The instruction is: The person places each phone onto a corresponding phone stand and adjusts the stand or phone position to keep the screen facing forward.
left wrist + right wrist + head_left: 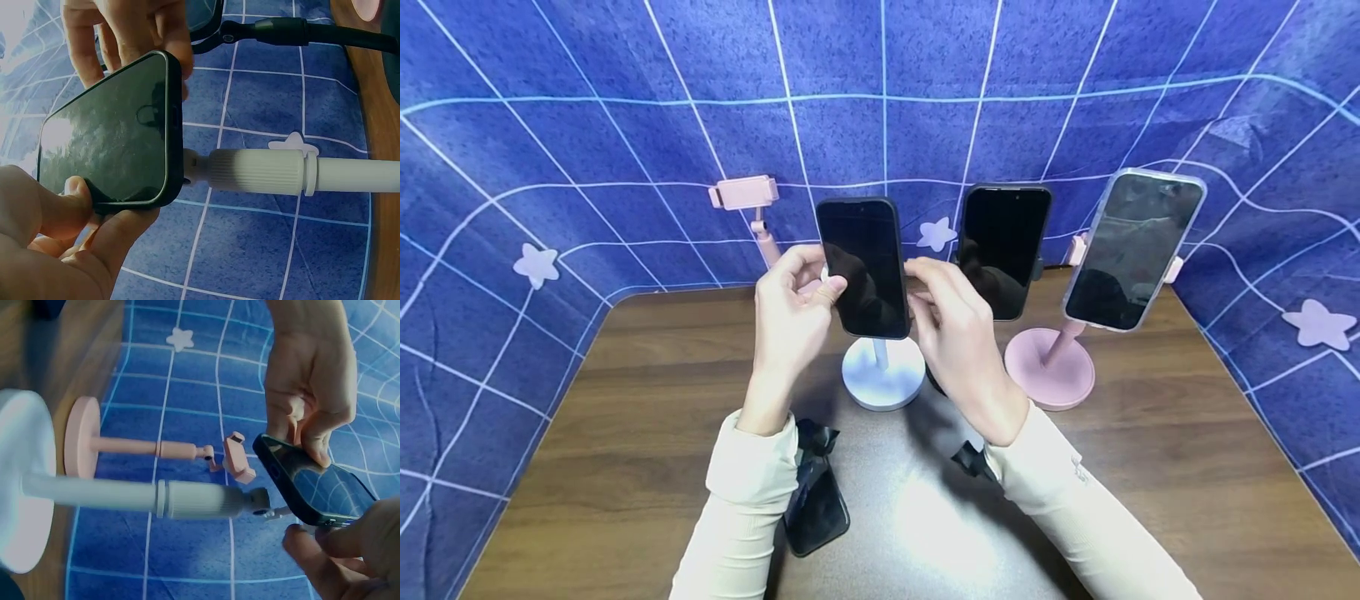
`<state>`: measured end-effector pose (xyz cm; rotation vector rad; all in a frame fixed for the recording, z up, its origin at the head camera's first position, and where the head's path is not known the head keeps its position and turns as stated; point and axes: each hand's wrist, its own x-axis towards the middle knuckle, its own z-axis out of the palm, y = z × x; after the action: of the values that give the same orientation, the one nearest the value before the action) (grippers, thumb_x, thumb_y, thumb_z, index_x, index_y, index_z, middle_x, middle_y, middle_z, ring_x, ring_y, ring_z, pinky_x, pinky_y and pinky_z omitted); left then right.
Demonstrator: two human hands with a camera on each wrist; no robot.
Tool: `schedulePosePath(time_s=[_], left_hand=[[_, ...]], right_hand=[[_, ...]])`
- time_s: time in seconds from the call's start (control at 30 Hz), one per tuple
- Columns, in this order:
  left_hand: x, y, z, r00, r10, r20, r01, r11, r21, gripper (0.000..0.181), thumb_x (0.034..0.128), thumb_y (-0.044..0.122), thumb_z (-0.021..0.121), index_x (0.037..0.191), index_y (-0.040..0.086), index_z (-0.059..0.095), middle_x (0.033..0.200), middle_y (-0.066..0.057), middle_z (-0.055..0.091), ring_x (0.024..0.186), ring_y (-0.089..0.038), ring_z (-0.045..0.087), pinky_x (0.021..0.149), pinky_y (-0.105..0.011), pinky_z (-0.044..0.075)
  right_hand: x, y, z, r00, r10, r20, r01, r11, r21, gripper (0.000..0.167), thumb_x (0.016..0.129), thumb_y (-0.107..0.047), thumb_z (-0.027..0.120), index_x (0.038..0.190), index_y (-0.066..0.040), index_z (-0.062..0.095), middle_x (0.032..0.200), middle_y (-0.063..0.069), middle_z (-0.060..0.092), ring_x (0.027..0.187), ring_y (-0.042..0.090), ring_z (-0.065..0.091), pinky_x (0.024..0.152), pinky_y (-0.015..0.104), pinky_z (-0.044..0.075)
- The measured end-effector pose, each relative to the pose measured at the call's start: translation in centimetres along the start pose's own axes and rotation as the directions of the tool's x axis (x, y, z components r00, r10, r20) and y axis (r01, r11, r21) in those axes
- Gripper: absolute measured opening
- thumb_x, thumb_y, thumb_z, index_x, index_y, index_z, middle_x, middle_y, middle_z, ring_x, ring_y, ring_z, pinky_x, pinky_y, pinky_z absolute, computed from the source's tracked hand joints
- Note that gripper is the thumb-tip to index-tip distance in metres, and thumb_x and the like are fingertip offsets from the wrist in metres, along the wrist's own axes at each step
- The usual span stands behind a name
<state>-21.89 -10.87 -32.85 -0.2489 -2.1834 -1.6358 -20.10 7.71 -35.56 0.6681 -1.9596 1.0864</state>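
Note:
A black smartphone (867, 268) stands upright, tilted a little, at the head of a white phone stand (883, 385). My left hand (796, 302) pinches its left edge, thumb on the front of the screen and fingers behind. At the opposite edge my right hand (953, 329) grips the phone with bent fingers, as the right wrist view shows with the thumb and fingers (340, 550) round that side. The stand's white stem (259, 170) runs up to a joint behind the phone. The holder's clamp is mostly hidden behind the phone.
To the right, a black phone (1004, 250) and a clear-cased phone (1137, 248) sit on stands, the latter pink (1049, 371). A pink stand with a bare holder (745, 192) is behind left. Another phone (817, 510) lies on the table near my left sleeve.

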Motion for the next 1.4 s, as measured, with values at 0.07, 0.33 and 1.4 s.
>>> schedulePosePath(time_s=[0.07, 0.33, 1.4], left_hand=[[0.1, -0.1, -0.1, 1.0, -0.001, 0.002, 0.001, 1.0, -0.002, 0.024, 0.0886, -0.008, 0.073, 0.112, -0.006, 0.068, 0.093, -0.019, 0.069, 0.069, -0.003, 0.053, 0.063, -0.015, 0.046], [0.4, -0.4, -0.2, 1.0, 0.011, 0.014, -0.01, 1.0, -0.022, 0.024, 0.0881, -0.009, 0.073, 0.111, -0.006, 0.068, 0.087, -0.012, 0.065, 0.063, -0.004, 0.045, 0.058, -0.016, 0.04], [1.8, -1.3, -0.5, 0.996, -0.063, 0.059, 0.072, 0.984, -0.164, 0.022, 0.0896, -0.014, 0.066, 0.111, -0.007, 0.068, 0.081, 0.001, 0.066, 0.062, -0.006, 0.06, 0.055, -0.02, 0.054]], right_hand=[[0.3, 0.2, 0.2, 1.0, -0.006, -0.009, 0.007, 0.999, 0.039, 0.032, 0.091, 0.017, 0.064, 0.122, 0.008, 0.067, 0.12, 0.023, 0.067, 0.097, 0.027, 0.073, 0.084, 0.02, 0.058], [1.1, 1.0, 0.8, 1.0, 0.019, -0.008, -0.017, 0.983, 0.183, 0.035, 0.09, 0.017, 0.064, 0.122, 0.006, 0.071, 0.121, 0.022, 0.07, 0.096, 0.027, 0.074, 0.082, 0.021, 0.059], [3.0, 2.0, -2.1, 0.889, -0.356, 0.29, 0.428, 0.869, -0.247, 0.02, 0.096, -0.004, 0.057, 0.115, 0.0, 0.063, 0.117, 0.013, 0.065, 0.074, 0.016, 0.067, 0.066, 0.027, 0.061]])
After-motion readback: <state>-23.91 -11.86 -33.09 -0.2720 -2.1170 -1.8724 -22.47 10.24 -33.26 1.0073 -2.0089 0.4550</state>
